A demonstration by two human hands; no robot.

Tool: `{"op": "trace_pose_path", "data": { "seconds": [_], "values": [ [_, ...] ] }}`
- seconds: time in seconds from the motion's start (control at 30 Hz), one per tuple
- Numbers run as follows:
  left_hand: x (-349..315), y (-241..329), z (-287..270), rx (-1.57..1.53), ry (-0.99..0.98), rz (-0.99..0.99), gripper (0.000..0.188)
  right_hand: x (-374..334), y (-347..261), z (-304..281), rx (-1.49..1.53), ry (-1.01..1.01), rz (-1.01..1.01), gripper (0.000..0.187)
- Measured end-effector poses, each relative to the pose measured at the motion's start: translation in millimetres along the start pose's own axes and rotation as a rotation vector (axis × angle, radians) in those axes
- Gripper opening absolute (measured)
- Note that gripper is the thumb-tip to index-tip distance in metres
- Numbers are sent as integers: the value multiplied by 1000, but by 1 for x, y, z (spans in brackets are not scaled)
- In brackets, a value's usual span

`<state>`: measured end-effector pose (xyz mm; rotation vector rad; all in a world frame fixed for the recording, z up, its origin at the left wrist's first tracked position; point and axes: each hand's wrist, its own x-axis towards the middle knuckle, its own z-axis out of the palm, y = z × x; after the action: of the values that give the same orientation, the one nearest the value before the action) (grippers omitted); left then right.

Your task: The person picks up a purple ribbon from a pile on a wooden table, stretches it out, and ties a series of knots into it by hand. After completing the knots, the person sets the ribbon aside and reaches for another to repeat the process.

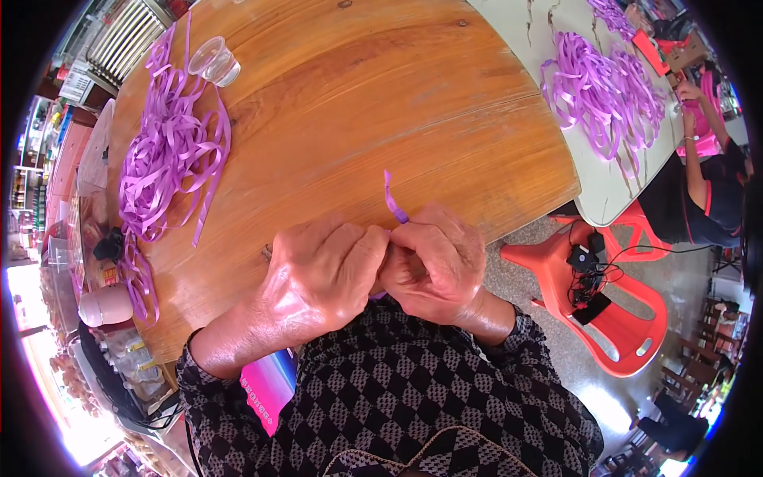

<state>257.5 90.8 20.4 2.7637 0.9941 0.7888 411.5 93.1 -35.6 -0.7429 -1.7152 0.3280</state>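
Note:
Both of my hands meet over the near edge of the wooden table (373, 87), with fingers curled tight. My left hand (318, 266) pinches close against the thumb of my right hand (439, 262). A short, twisted end of purple ribbon (393, 199) sticks up from between the right thumb and forefinger. The rest of that ribbon is mostly hidden in my fingers; a little purple shows below them. A large loose heap of purple ribbon (163, 151) lies on the table's left side, some of it hanging over the edge.
A clear plastic cup (215, 62) stands at the back left. More purple ribbon (600, 95) is piled on a pale table (588, 183) at right. A red plastic chair (628, 318) holds black cables and devices (588, 274). Another person's hands (690, 103) are at far right.

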Motion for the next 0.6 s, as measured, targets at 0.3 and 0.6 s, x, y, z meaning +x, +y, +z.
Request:
{"op": "trace_pose_path", "data": {
  "seconds": [0.3, 0.6],
  "values": [
    [-4, 1, -6, 112, -103, 117, 33, -1, -5, 2, 10, 4, -12, 22],
    [-9, -1, 3, 322, -62, 264, 25, -10, -1, 7, 142, 34, 122, 20]
  ]
}}
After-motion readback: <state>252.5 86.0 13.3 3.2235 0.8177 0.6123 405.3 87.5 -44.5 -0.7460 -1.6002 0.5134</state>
